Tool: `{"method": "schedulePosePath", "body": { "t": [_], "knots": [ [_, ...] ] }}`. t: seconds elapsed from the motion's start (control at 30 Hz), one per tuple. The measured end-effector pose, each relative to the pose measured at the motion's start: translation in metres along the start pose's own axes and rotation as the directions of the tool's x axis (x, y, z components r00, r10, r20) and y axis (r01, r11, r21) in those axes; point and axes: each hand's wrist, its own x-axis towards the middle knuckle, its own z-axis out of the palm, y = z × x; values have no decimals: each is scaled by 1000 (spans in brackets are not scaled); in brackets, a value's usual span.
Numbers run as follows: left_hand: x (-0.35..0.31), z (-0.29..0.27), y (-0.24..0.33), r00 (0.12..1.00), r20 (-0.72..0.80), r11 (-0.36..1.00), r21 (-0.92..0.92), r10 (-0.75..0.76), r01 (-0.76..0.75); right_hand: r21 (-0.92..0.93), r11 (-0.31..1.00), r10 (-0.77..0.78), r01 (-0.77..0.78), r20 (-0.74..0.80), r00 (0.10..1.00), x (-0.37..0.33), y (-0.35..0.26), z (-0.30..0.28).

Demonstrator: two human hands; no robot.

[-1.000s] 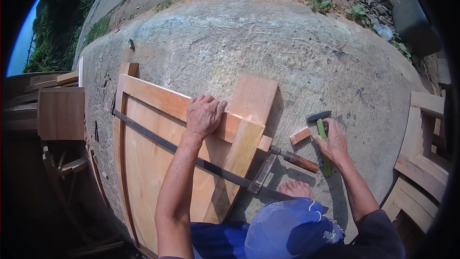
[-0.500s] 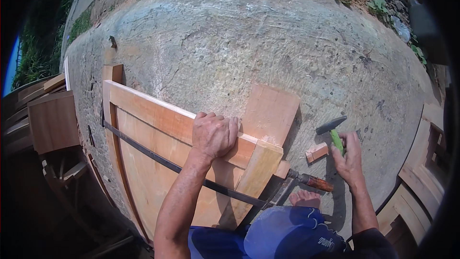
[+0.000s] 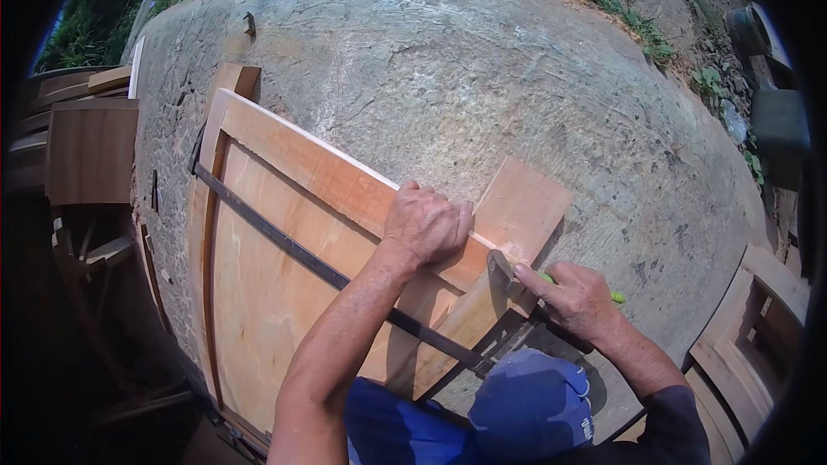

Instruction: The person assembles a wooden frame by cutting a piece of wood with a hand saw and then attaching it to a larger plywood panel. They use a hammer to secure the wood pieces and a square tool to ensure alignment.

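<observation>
A framed wooden panel (image 3: 258, 293) leans before me at a tilt, with a dark metal bar clamp (image 3: 293, 248) stretched across its face. My left hand (image 3: 428, 226) is curled over the panel's upper rail, fingers closed on the edge; their undersides are hidden. In my right hand (image 3: 581, 301) is a hammer (image 3: 498, 280) with a dark head and a green handle. Its head is at the pale end piece (image 3: 469, 314) of the panel; whether it touches I cannot tell. The clamp's screw end is mostly covered by my right hand and a blue cap.
A flat board (image 3: 525, 202) lies on the rough concrete (image 3: 413, 95) just beyond the panel's corner. Wooden frames (image 3: 749, 327) stand at the right. Stacked boards (image 3: 90, 151) are at the left. The blue cap (image 3: 530, 400) blocks the lower middle.
My right hand has brought the hammer leftward from above the concrete to the panel's end piece. My left hand keeps its hold on the rail. The whole view has shifted.
</observation>
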Motion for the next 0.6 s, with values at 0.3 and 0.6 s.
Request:
{"method": "schedulePosePath", "body": {
  "t": [0.3, 0.6],
  "knots": [
    [-2, -1, -1, 998, 53, 999, 0, -36, 36, 57, 997, -42, 50, -137, 990, -13, -4, 24],
    [-8, -1, 1, 999, 41, 1000, 4, -31, 31, -7, 990, -141, 142, 72, 987, -17, -20, 7]
  ]
}}
